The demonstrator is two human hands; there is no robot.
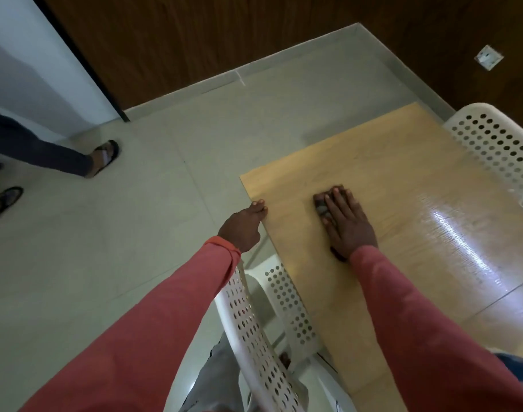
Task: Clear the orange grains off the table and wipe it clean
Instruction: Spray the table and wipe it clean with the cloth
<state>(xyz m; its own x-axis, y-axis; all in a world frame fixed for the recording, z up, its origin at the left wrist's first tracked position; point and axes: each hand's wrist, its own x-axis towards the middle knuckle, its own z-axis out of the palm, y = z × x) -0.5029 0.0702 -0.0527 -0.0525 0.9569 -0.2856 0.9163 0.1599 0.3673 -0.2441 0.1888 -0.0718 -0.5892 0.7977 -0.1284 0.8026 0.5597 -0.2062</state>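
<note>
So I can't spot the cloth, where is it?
In the head view the cloth lies under the right hand, flat on the table near its left edge.

Looks like a plain dining or meeting corner in a home or small office, hard to say which. Light wood table [373, 179] w/ a glossy top, white perforated plastic chairs [498, 144] pulled up on two sides. Pale floor tiles [135, 233], dark wood wall panels [194, 34] w/ a white wall socket [488, 57], white door [40, 69] at left. Another person's sandalled feet [104, 157] stand nearby.
</note>
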